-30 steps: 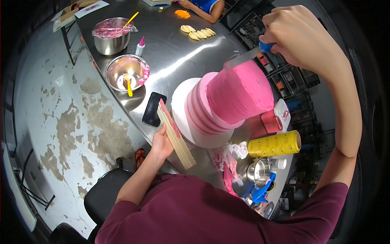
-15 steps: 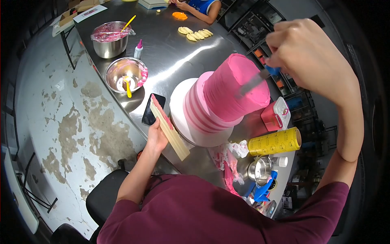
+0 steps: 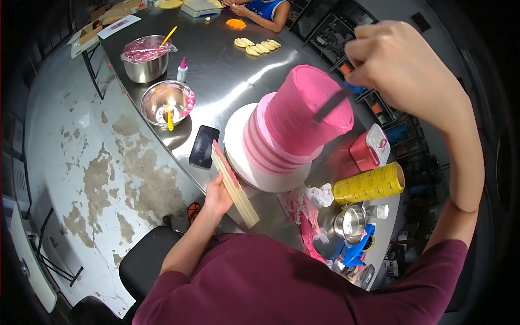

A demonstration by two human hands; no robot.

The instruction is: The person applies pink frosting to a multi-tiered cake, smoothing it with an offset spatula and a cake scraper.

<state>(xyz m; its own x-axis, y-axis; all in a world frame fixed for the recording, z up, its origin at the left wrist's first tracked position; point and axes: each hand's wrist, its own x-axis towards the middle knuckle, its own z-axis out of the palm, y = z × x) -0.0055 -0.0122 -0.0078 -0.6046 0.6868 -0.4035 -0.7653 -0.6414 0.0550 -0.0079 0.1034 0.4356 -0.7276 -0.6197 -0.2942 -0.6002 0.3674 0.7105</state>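
Note:
A tall two-tier pink cake (image 3: 295, 122) stands on a white turntable (image 3: 238, 157) on the steel table (image 3: 227, 65). My right hand (image 3: 398, 65) is raised over the cake's right side and grips a blue-handled palette knife (image 3: 333, 104), whose blade lies against the top tier's icing. My left hand (image 3: 216, 197) holds a cream-coloured scraper board (image 3: 234, 184) smeared with pink icing, at the table's near edge just left of the turntable.
A black phone (image 3: 203, 146) lies beside the scraper. Two steel bowls (image 3: 165, 102) (image 3: 145, 57) with pink icing and a small bottle (image 3: 183, 69) stand at left. A yellow roll (image 3: 368, 184), red container (image 3: 368, 151) and small tin (image 3: 349, 222) sit at right. Another person (image 3: 265, 8) works at the far end.
The knife came down from above the cake's top edge onto the top tier's right side. My left hand with the scraper shifted slightly along the table edge.

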